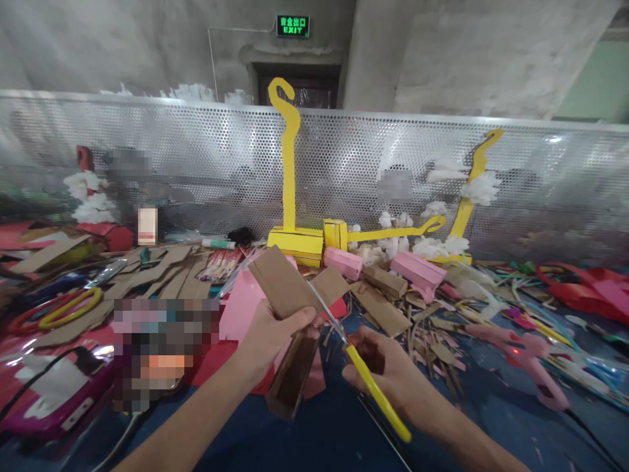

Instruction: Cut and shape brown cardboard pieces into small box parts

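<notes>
My left hand (282, 331) is closed on a flat brown cardboard piece (280, 278), its thumb pressed on the lower edge. In my right hand (381, 367) is a pair of scissors (376, 393) with a yellow handle, seen nearly edge-on. Their metal blades point up and left and meet the right edge of the cardboard. Whether the blades are apart cannot be made out. Under my left hand a folded brown cardboard box shape (293, 380) lies on the blue table, among pink and red paper (240, 305).
A pink glue gun (523, 354) with a lit red light lies at right, its cord trailing forward. Cardboard scraps (432, 347) litter the table. Yellow hook-shaped models (289, 177) stand before a perforated metal panel (206, 157). A purple power strip (63, 406) sits at left.
</notes>
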The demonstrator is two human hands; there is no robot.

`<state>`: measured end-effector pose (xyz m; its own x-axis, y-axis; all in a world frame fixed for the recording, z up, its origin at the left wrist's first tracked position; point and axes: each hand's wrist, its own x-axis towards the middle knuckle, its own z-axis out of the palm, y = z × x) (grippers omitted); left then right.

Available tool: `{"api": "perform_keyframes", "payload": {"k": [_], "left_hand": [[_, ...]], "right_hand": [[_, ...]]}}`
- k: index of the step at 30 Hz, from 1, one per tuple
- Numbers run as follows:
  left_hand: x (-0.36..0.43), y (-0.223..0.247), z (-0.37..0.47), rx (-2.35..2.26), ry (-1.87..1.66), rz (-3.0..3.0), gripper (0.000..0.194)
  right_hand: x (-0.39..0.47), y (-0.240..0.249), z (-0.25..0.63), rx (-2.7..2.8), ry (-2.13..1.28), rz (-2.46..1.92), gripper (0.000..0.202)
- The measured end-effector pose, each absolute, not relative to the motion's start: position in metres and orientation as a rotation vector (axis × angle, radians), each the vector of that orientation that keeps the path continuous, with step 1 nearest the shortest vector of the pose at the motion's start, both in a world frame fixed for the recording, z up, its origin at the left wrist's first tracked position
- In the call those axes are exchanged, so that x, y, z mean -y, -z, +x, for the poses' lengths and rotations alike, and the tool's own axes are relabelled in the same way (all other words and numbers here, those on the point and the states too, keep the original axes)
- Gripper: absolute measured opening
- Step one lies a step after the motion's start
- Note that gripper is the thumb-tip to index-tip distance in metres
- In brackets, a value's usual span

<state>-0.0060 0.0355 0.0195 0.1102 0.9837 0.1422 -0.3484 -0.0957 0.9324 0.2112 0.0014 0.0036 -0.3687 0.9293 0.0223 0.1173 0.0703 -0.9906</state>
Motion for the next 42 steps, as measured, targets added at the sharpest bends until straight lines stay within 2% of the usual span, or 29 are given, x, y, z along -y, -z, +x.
{"api": "perform_keyframes", "payload": {"k": [10, 17, 23, 25, 30, 36, 42], "left_hand": [[-0.039, -0.017, -0.008, -0.821, -1.371, 1.192, 0.033], [-0.034, -0.027, -0.011, -0.892, -1.469, 1.219, 0.016], [-0.030, -0.022, -0.007, -0.817, -1.372, 1.285, 0.028], [-0.028, -0.020, -0.005, -0.798, -1.341, 1.284, 0.031], [-0.027, -0.020, -0.006, -0.795, -1.328, 1.318, 0.029], [-0.030, -0.016, -0.007, -0.784, -1.300, 1.350, 0.029], [-0.033, -0.013, -0.007, -0.797, -1.303, 1.332, 0.030]], "right_hand": [[-0.012, 0.011, 0.209, 1.632, -1.285, -1.111, 0.049], [-0.006, 0.013, 0.213, 1.716, -1.276, -1.063, 0.040], [-0.002, 0.014, 0.212, 1.638, -1.429, -0.987, 0.054], [-0.001, 0.011, 0.211, 1.617, -1.427, -0.978, 0.053], [-0.001, 0.002, 0.209, 1.588, -1.433, -1.032, 0.052], [-0.008, 0.015, 0.211, 1.599, -1.437, -1.024, 0.049], [-0.010, 0.019, 0.206, 1.468, -1.499, -1.007, 0.054]]}}
